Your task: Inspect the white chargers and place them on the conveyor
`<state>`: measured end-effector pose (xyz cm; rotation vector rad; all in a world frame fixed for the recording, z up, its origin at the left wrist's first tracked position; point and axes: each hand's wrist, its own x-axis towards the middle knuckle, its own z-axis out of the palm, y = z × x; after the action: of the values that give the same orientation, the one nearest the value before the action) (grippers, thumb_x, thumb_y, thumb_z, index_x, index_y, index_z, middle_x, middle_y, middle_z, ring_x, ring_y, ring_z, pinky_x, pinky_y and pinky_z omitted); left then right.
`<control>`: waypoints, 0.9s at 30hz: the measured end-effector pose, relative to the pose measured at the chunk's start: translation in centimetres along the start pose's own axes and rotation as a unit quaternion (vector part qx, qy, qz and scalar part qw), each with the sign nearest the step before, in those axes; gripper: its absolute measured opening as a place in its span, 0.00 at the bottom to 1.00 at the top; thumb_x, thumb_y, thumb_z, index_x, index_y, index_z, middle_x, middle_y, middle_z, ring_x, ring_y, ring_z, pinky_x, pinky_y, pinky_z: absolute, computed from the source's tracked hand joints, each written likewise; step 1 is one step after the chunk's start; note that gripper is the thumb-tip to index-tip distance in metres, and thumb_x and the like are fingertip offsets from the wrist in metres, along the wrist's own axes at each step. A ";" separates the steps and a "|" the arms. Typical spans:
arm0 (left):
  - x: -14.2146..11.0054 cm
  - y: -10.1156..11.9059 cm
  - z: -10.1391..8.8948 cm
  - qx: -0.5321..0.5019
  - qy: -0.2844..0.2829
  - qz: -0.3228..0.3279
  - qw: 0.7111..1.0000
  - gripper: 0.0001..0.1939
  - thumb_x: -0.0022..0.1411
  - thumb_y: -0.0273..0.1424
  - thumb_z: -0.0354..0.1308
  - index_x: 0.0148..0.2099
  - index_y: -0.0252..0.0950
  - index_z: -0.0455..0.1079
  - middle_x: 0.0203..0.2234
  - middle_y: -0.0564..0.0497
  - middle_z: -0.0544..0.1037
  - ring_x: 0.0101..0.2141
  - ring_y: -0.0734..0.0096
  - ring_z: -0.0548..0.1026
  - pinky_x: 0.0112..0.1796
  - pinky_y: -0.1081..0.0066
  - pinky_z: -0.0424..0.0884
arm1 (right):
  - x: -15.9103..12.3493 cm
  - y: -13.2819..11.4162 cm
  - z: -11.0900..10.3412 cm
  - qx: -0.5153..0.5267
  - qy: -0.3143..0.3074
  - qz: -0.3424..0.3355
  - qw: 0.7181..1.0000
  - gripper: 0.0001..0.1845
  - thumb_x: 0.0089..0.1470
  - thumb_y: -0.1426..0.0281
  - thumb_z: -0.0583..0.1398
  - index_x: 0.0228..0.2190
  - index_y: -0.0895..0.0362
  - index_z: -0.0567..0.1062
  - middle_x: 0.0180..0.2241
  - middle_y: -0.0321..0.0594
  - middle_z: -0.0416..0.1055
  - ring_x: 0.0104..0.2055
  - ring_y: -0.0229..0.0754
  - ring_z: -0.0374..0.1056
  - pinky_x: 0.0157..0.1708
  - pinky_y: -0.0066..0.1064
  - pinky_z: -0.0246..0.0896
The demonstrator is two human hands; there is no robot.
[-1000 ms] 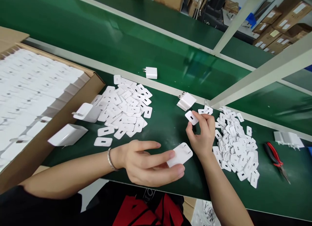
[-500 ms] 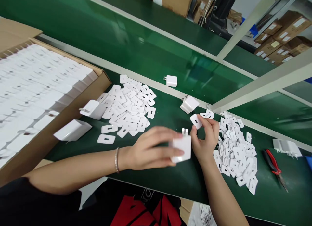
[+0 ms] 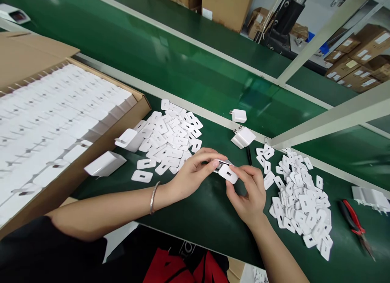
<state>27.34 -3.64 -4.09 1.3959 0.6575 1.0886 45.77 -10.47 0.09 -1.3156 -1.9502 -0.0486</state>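
Note:
My left hand (image 3: 195, 172) is closed around a white plug charger (image 3: 224, 162), most of it hidden by the fingers; its end facing me looks dark and open. Between the fingertips of my right hand (image 3: 250, 195) is a small white cover plate (image 3: 224, 171) with rounded corners and a dark slot. The plate sits right at the charger's end, and I cannot tell whether they touch. To the left lies a heap of white cover plates (image 3: 173, 138). Another heap of smaller-looking white plates (image 3: 304, 201) spreads to the right of my right hand.
An open carton (image 3: 122, 128) packed with white chargers stands at left, two chargers (image 3: 105, 164) beside it. More chargers (image 3: 243, 136) lie by the back rail, near a thin black tool (image 3: 249, 156). Red-and-black pliers (image 3: 355, 224) and a row of white chargers (image 3: 370, 197) lie far right.
The charger in my left hand has been turned so its plug pins no longer show. My right hand has brought the cover plate down and left to the charger. The camera view has shifted slightly.

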 end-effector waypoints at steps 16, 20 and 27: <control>0.2 0.2 0.1 -0.041 -0.018 -0.072 0.996 0.14 0.75 0.41 0.57 0.52 0.43 0.81 0.49 0.46 0.77 0.54 0.60 0.75 0.55 0.61 0.76 | 0.0 0.0 -0.2 0.031 -0.028 0.024 0.999 0.23 0.64 0.77 0.63 0.58 0.50 0.73 0.44 0.43 0.65 0.39 0.43 0.69 0.38 0.39 0.72; 0.0 0.1 0.3 -0.049 -0.030 -0.072 0.996 0.15 0.75 0.42 0.57 0.54 0.45 0.81 0.51 0.45 0.76 0.58 0.58 0.73 0.57 0.58 0.76 | 0.0 0.0 -0.1 0.051 -0.044 0.034 0.997 0.25 0.65 0.79 0.62 0.59 0.48 0.73 0.45 0.42 0.62 0.37 0.40 0.69 0.36 0.36 0.71; -0.3 0.0 0.6 -0.124 -0.052 -0.060 0.989 0.13 0.73 0.36 0.61 0.57 0.48 0.79 0.53 0.46 0.72 0.56 0.62 0.75 0.55 0.63 0.79 | -0.3 0.3 -0.2 0.094 -0.065 0.068 0.991 0.23 0.66 0.75 0.62 0.59 0.43 0.74 0.45 0.42 0.61 0.43 0.43 0.69 0.37 0.36 0.72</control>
<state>27.79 -4.16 -4.08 1.1752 0.5056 0.9602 46.16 -10.61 -0.05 -1.3501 -1.9145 0.2870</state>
